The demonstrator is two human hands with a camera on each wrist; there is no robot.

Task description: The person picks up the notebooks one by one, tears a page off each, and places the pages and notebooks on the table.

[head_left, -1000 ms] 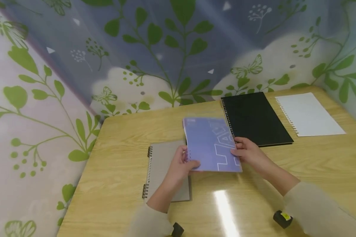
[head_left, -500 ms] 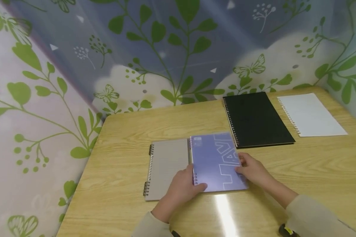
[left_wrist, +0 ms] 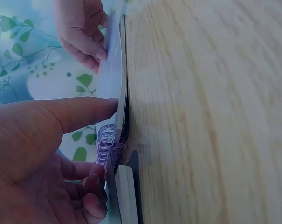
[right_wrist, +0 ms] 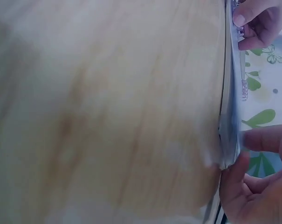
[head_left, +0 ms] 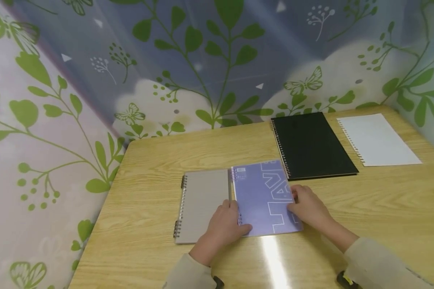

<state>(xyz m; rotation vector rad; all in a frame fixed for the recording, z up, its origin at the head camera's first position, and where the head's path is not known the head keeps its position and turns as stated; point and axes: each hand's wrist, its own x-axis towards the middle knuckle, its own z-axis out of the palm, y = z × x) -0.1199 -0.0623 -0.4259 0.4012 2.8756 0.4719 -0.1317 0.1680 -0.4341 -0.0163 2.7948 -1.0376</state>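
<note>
A purple spiral notebook (head_left: 254, 196) with large white outlined letters lies on the table, its right part over the edge of nothing but wood. My left hand (head_left: 222, 224) holds its lower left corner, thumb on the cover and fingers curled by the purple rings (left_wrist: 106, 137). At the right edge, my right hand (head_left: 309, 206) pinches the notebook, thumb above; in the right wrist view the fingertips (right_wrist: 234, 172) meet its corner. Directly left is a grey ring notebook (head_left: 204, 196), partly hidden behind my left hand.
A black spiral notebook (head_left: 312, 144) lies at the back, near the purple one's upper right corner. To its right is a white punched sheet (head_left: 377, 138). A patterned wall (head_left: 188, 80) borders the wooden table (head_left: 148, 216); light glares near the front.
The purple notebook, raised and overlapping the grey one a second ago, has come down toward me and slightly right onto the table. Over the last half second both hands barely move.
</note>
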